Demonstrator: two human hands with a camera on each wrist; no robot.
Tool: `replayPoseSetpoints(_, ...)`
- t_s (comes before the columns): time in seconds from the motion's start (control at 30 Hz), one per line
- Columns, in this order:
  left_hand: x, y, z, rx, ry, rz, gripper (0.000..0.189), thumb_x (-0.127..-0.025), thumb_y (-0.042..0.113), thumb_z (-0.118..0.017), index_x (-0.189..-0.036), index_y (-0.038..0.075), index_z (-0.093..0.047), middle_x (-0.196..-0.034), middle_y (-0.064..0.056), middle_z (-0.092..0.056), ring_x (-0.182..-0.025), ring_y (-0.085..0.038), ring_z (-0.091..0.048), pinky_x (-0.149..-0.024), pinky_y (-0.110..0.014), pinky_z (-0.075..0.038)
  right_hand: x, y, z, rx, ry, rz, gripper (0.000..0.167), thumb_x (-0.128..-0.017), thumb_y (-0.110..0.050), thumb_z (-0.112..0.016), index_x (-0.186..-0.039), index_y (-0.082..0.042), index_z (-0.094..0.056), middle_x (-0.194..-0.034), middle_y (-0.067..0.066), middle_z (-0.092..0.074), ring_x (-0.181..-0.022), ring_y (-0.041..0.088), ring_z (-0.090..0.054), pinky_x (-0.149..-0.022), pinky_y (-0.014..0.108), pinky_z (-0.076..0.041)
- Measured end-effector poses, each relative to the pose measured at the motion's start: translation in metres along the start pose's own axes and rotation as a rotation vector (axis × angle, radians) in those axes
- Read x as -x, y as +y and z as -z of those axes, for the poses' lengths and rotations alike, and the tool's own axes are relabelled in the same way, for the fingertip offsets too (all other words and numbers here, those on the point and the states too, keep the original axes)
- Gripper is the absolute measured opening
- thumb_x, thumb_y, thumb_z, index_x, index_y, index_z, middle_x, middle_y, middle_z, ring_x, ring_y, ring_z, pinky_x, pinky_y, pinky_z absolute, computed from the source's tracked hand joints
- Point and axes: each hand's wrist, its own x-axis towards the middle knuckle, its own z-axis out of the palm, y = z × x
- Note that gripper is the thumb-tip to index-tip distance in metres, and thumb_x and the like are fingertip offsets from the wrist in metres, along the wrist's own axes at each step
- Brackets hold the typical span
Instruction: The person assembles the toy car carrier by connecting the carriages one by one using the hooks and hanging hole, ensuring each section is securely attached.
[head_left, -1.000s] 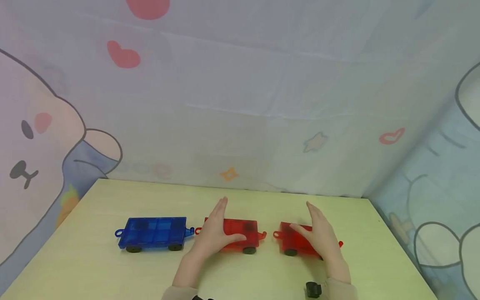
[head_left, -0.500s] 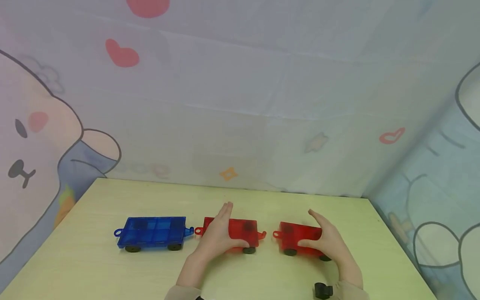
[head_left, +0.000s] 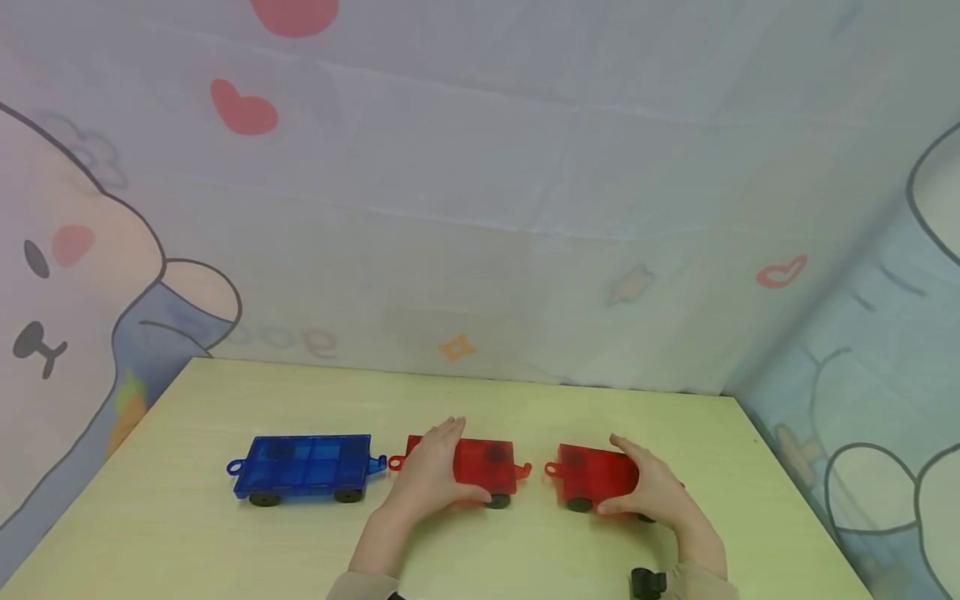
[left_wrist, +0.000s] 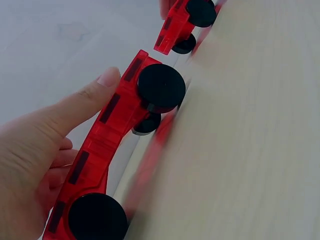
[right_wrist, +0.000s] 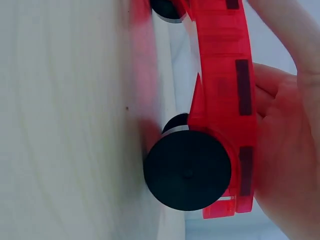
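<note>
Two see-through red toy train cars with black wheels stand in a row on the table. My left hand [head_left: 431, 479] spans the middle red car [head_left: 487, 461], thumb along its near side and fingers over the far side; the left wrist view shows the thumb at the edge of this car's body [left_wrist: 95, 142]. My right hand [head_left: 652, 492] grips the right red car [head_left: 596, 473] the same way, covering its right end. Close up, the right wrist view shows that car's side [right_wrist: 225, 85] against the palm. A gap separates the middle car's hook from the right car's ring.
A blue toy train car [head_left: 307, 467] stands left of the red ones. Its hook lies close to the middle car's ring; I cannot tell whether they are linked. The pale table [head_left: 480, 554] ends at a printed cloth backdrop [head_left: 480, 208].
Both hands have come down onto the red cars, their fingers drawing in toward the sides. The right hand has also shifted slightly right. The cars stay nearly where they were.
</note>
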Motion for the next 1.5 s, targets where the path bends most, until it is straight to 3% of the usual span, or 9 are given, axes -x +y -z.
replayPoseSetpoints(0.27, 0.0003, -0.0018, -0.0014, -0.015, -0.025, 0.004, 0.102, -0.068, 0.047, -0.087, -0.147, 0.001, -0.041, -0.149, -0.02, -0.045, -0.138, -0.042, -0.041, -0.111, -0.058, -0.036, -0.0013, 0.0056, -0.0033, 0.003, -0.008, 0.011, 0.108, -0.061, -0.04, -0.092, -0.147, -0.002, -0.04, -0.148, 0.024, -0.043, -0.133, 0.049, -0.04, -0.104, 0.062, -0.04)
replayPoseSetpoints(0.57, -0.0001, -0.0024, -0.0035, -0.011, -0.022, 0.012, 0.096, -0.069, 0.044, -0.086, -0.145, 0.002, -0.045, -0.143, -0.017, -0.052, -0.133, -0.037, -0.046, -0.106, -0.057, -0.042, -0.0015, 0.0051, -0.0033, -0.001, -0.004, 0.016, 0.097, -0.063, -0.037, -0.092, -0.142, -0.003, -0.047, -0.141, 0.021, -0.051, -0.124, 0.038, -0.049, -0.1, 0.052, -0.046)
replayPoseSetpoints(0.97, -0.0003, -0.0023, -0.0033, -0.001, -0.012, 0.004, 0.095, -0.069, 0.044, -0.086, -0.144, 0.002, -0.046, -0.141, -0.016, -0.054, -0.131, -0.036, -0.048, -0.104, -0.058, -0.044, -0.0016, 0.0019, -0.0039, -0.005, 0.013, 0.043, 0.087, -0.064, -0.031, -0.091, -0.137, -0.003, -0.052, -0.137, 0.021, -0.054, -0.117, 0.035, -0.053, -0.094, 0.047, -0.048)
replayPoseSetpoints(1.5, 0.0011, -0.0001, -0.0023, 0.009, -0.018, 0.007, 0.095, -0.069, 0.043, -0.086, -0.144, 0.002, -0.045, -0.14, -0.015, -0.054, -0.129, -0.035, -0.048, -0.102, -0.058, -0.045, -0.0011, -0.0004, -0.0037, -0.048, -0.015, 0.009, 0.086, -0.065, -0.03, -0.091, -0.138, -0.005, -0.052, -0.138, 0.018, -0.054, -0.118, 0.032, -0.052, -0.094, 0.044, -0.049)
